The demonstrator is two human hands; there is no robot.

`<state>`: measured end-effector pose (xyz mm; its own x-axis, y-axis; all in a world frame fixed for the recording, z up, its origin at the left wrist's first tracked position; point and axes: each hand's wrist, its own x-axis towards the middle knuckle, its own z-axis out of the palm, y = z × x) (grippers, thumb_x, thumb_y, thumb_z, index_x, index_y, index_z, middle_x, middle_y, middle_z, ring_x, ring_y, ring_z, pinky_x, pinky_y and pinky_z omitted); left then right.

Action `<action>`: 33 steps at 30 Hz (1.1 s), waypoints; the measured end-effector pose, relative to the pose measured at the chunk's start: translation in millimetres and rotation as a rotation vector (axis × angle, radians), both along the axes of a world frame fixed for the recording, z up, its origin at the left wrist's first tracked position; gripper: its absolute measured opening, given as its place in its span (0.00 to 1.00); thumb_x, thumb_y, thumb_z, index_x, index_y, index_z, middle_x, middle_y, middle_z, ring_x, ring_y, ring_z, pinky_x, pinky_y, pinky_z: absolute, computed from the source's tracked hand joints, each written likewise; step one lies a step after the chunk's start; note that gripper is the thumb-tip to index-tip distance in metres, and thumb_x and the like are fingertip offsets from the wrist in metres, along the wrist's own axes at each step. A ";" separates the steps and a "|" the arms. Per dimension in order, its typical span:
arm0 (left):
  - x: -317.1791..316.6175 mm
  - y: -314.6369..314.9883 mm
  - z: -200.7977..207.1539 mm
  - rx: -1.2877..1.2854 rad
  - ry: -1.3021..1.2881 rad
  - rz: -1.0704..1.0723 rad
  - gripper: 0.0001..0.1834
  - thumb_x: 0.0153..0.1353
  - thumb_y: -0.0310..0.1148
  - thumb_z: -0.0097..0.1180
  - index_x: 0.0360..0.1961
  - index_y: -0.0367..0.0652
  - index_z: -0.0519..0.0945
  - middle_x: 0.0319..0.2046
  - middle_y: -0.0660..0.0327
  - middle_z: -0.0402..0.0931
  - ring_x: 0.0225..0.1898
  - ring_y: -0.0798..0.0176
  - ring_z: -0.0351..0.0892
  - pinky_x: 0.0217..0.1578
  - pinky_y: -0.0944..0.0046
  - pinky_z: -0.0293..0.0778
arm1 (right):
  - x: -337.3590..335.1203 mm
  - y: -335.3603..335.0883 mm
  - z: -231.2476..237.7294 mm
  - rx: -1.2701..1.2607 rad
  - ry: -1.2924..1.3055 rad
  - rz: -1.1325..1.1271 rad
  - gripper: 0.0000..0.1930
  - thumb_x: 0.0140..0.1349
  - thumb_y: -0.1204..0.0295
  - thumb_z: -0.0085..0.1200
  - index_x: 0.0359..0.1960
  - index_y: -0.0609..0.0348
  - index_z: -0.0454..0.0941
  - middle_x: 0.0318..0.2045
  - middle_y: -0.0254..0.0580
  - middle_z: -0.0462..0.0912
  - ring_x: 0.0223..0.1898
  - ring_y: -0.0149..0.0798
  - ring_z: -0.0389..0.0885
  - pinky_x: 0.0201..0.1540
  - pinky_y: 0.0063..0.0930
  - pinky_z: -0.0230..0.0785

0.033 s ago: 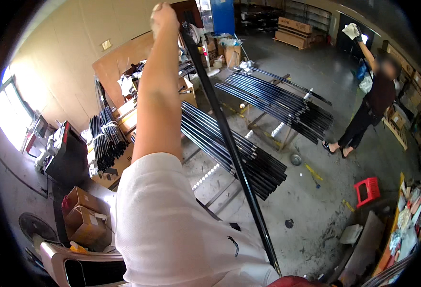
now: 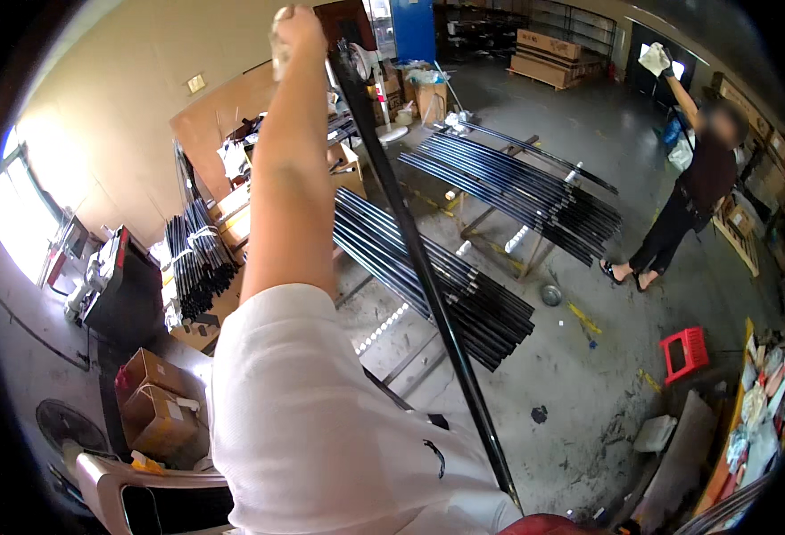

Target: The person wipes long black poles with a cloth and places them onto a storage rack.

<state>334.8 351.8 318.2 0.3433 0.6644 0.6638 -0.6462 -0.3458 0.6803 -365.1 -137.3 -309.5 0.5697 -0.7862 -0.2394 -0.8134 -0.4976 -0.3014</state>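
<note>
My left arm reaches far up and forward, its white sleeve filling the lower middle. At the top, my left hand [image 2: 300,28] is closed, with a small pale cloth [image 2: 278,55] showing at its left side. A long glossy black pole [image 2: 428,276] slants from beside that hand down to the lower edge, close to my shirt. Whether the hand touches the pole's upper end cannot be told. My right hand is out of view. Beyond the pole, several similar dark tubes lie side by side on a near rack [image 2: 391,358] and on a farther rack [image 2: 498,252].
At the right a co-worker [image 2: 705,178] stands with one arm raised, holding a white cloth [image 2: 654,59]. A red plastic stool [image 2: 683,354] and a round metal tin [image 2: 550,295] are on the floor. Bundled tubes [image 2: 198,259], a cardboard box [image 2: 156,419] and a chair [image 2: 98,473] lie left.
My left hand and forearm have shifted very slightly left. The pole's upper part has shifted a little the same way.
</note>
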 end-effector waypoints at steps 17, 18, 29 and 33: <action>-29.0 -35.9 -223.4 0.607 0.359 -0.621 0.14 0.58 0.40 0.55 0.38 0.42 0.82 0.35 0.58 0.80 0.37 0.61 0.77 0.41 0.61 0.71 | 48.9 6.2 30.0 -0.022 -0.484 -0.055 0.16 0.47 0.69 0.63 0.15 0.66 0.68 0.11 0.49 0.66 0.13 0.45 0.63 0.18 0.39 0.55; -87.2 -68.1 -244.7 0.826 0.434 -0.486 0.15 0.59 0.41 0.55 0.40 0.43 0.81 0.36 0.57 0.79 0.38 0.63 0.77 0.41 0.63 0.71 | 71.0 18.2 41.4 -0.012 -0.490 -0.040 0.17 0.47 0.69 0.62 0.15 0.66 0.68 0.11 0.49 0.66 0.13 0.45 0.63 0.18 0.39 0.55; -323.5 -224.4 -418.9 -0.220 0.697 -1.655 0.29 0.63 0.35 0.50 0.61 0.37 0.56 0.58 0.55 0.61 0.54 0.55 0.69 0.54 0.59 0.67 | 248.0 120.3 149.6 0.511 -0.539 0.302 0.16 0.45 0.67 0.66 0.26 0.65 0.73 0.17 0.48 0.74 0.18 0.42 0.71 0.23 0.32 0.64; -297.6 -220.8 -397.9 -0.298 0.709 -1.450 0.19 0.63 0.27 0.45 0.55 0.36 0.62 0.48 0.56 0.68 0.43 0.60 0.76 0.47 0.62 0.73 | 243.8 110.2 161.1 0.448 -0.640 0.376 0.18 0.45 0.64 0.65 0.32 0.62 0.72 0.24 0.47 0.78 0.25 0.47 0.76 0.30 0.33 0.69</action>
